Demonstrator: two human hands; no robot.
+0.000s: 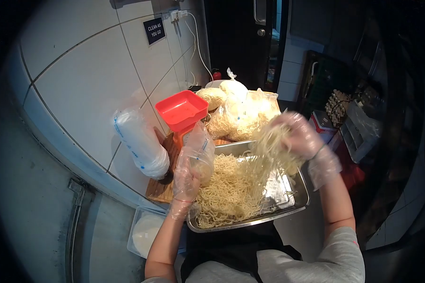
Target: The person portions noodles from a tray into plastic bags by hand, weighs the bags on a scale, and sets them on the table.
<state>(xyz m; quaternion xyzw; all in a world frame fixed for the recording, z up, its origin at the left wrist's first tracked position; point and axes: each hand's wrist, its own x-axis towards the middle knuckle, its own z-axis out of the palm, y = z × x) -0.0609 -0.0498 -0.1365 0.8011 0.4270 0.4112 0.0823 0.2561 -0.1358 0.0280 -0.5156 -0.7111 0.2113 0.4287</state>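
My left hand (pixel 186 183), in a clear plastic glove, is closed around a clear plastic bag (pixel 200 148) at the tray's left side. Something pale shows in the bag's lower part. Gloved as well and a little blurred, my right hand (pixel 301 137) grips a clump of noodles (pixel 270 144) above the tray's right half. Loose strands hang from it down toward the metal tray (pixel 295 207). A heap of pale noodles (pixel 229 188) covers the tray's left and middle, while bare metal shows at the right.
A red plastic basin (pixel 182 108) stands behind my left hand, above an orange item. Filled noodle bags (pixel 245 113) crowd the back. A roll of plastic bags (pixel 139 141) stands by the tiled wall. At lower left is a clear tub (pixel 146 231); egg trays (pixel 337 106) sit right.
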